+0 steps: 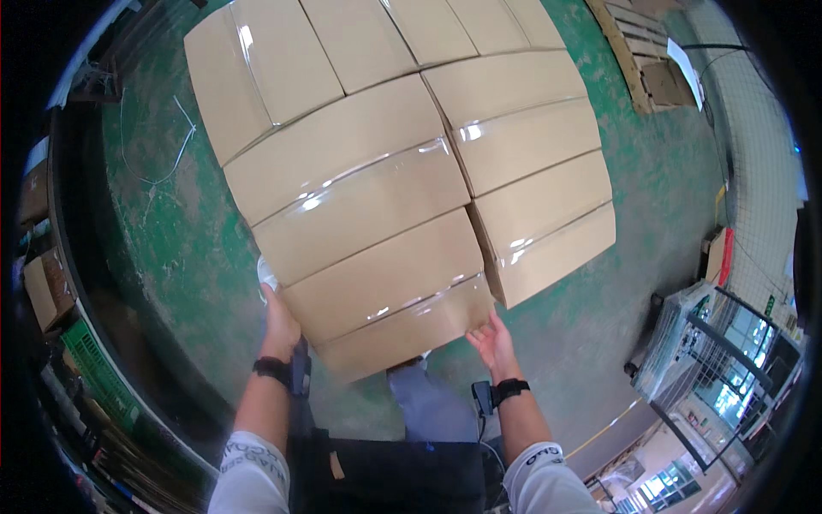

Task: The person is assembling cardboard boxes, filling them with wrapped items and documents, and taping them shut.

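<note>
A closed cardboard box (385, 295), with clear tape along its top, lies at the near left corner of a block of similar boxes. My left hand (279, 330) grips its left side, the fingertips partly out of sight. At the near right corner, the bent fingers of my right hand (491, 341) press on the same box. Right of it, a taped box (548, 227) stands across a narrow dark gap. Another box (342, 171) adjoins its far side. Beyond my left hand is a small white thing (266, 272) I cannot make out.
Several more boxes (360, 43) fill the far side. A loose white strap (182, 154) lies on the green floor to the left. Shelving with a green crate (98, 368) lines the left edge. A wooden pallet (629, 51) is at far right, a wire cage cart (706, 360) at near right.
</note>
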Tool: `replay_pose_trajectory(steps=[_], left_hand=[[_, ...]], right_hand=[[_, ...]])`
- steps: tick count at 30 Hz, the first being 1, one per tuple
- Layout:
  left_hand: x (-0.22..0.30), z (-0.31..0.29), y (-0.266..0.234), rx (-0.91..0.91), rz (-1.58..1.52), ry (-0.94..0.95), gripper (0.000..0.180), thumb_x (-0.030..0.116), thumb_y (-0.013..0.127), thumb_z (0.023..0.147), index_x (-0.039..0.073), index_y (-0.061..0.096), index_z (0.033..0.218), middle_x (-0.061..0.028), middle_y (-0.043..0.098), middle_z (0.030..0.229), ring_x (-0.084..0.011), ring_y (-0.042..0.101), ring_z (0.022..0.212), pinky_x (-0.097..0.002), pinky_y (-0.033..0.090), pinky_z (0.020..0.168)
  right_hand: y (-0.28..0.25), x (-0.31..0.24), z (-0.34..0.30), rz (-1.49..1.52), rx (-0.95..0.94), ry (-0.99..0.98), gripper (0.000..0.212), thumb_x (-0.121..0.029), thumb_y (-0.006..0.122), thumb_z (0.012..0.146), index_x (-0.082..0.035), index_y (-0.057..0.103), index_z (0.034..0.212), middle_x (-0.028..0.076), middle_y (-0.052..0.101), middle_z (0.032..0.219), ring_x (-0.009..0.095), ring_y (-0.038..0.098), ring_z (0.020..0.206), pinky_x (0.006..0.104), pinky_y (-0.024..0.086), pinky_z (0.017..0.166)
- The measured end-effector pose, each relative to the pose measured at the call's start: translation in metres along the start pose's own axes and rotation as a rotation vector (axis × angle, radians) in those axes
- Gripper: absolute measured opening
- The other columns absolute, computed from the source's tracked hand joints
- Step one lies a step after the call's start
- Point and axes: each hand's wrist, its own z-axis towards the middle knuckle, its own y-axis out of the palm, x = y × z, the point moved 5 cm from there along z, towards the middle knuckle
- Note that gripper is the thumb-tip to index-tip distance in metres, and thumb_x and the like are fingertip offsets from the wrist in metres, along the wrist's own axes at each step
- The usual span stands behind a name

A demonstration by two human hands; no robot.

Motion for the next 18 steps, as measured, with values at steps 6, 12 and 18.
replay_pose_trajectory(steps=[6, 12, 18], left_hand=[[0.001, -0.003, 0.001, -0.089, 0.025, 0.092, 0.079, 0.065, 0.021, 0.093, 0.005, 0.025, 0.144, -0.0116, 0.033, 0.146, -0.0268, 0.030, 0.135, -0.0410, 0.023, 0.111], [-0.011, 0.007, 0.030, -0.054, -0.062, -0.049, 0.088, 0.072, 0.020, 0.088, 0.005, 0.026, 0.144, -0.0116, 0.033, 0.146, -0.0255, 0.029, 0.135, -0.0393, 0.025, 0.109], [0.037, -0.014, -0.047, 0.216, 0.535, -0.342, 0.083, 0.064, 0.019, 0.093, -0.003, 0.030, 0.141, -0.0170, 0.035, 0.144, -0.0256, 0.031, 0.135, -0.0363, 0.021, 0.110]], right_hand=[[-0.013, 0.018, 0.001, 0.059, 0.300, -0.026, 0.035, -0.035, 0.056, 0.085, -0.014, 0.050, 0.111, 0.009, 0.053, 0.119, 0.025, 0.050, 0.110, 0.0397, 0.041, 0.081], [-0.025, -0.009, -0.002, 0.038, 0.290, -0.158, 0.046, -0.037, 0.058, 0.083, -0.013, 0.045, 0.120, 0.007, 0.051, 0.127, 0.024, 0.049, 0.115, 0.0390, 0.033, 0.091], [0.005, -0.061, -0.058, -1.182, 0.229, -0.016, 0.063, -0.034, 0.061, 0.086, -0.007, 0.039, 0.138, 0.013, 0.051, 0.131, 0.025, 0.049, 0.120, 0.0424, 0.038, 0.095]])
